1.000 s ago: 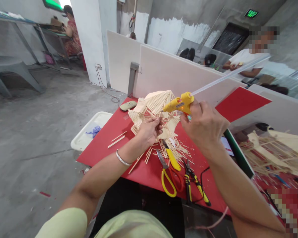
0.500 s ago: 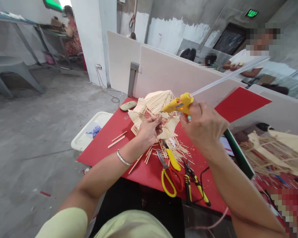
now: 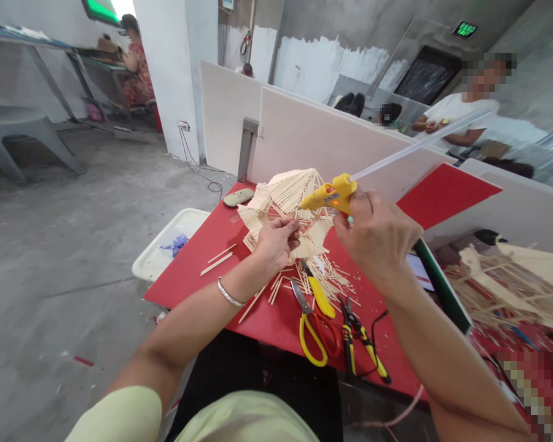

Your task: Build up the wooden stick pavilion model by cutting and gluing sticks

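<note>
My right hand (image 3: 378, 236) is closed around a yellow glue gun (image 3: 328, 194) with a long clear glue stick (image 3: 419, 142) jutting out behind it. The gun's nozzle points left at a structure of pale wooden sticks (image 3: 286, 205) standing on the red tabletop (image 3: 198, 258). My left hand (image 3: 276, 242), a silver bangle on its wrist, pinches a thin stick against the front of that structure, just below the nozzle.
Loose sticks (image 3: 219, 258), yellow-handled scissors (image 3: 311, 325), a yellow craft knife (image 3: 317, 291) and pliers (image 3: 359, 337) lie near the table's front edge. A white tray (image 3: 166, 245) sits left of the table. White partitions (image 3: 304, 138) stand behind. Other people sit beyond them.
The glue gun and my right hand have shifted slightly left and up toward the stick structure. My left hand has kept its pinch in nearly the same place.
</note>
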Demonstrator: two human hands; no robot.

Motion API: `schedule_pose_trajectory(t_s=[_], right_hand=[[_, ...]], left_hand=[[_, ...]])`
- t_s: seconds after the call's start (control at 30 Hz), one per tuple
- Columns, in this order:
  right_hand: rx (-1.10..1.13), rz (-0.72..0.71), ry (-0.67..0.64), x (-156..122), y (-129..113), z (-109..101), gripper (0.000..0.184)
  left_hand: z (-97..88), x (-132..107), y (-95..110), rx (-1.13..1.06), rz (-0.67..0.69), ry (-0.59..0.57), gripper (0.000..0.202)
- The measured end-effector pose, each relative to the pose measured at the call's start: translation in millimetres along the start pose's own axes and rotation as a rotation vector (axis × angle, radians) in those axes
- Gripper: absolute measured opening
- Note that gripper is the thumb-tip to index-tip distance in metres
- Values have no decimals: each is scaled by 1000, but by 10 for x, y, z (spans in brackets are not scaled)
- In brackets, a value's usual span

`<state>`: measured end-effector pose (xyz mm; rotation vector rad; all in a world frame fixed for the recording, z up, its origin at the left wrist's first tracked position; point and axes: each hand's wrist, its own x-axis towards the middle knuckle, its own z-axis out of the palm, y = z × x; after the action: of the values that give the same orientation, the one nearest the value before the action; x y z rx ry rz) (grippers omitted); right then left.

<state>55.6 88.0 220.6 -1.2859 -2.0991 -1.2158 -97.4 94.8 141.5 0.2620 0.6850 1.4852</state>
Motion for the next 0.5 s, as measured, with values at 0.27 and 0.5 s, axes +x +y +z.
schedule_pose_trajectory(t_s=[0.27, 0.5], right_hand=[[-27, -13, 25, 3, -8, -22, 38], [-18, -5, 12, 0, -7, -16, 38]], left_hand=[[-15, 15, -10, 13, 13, -19, 17], [-15, 11, -13, 17, 5, -17, 19]])
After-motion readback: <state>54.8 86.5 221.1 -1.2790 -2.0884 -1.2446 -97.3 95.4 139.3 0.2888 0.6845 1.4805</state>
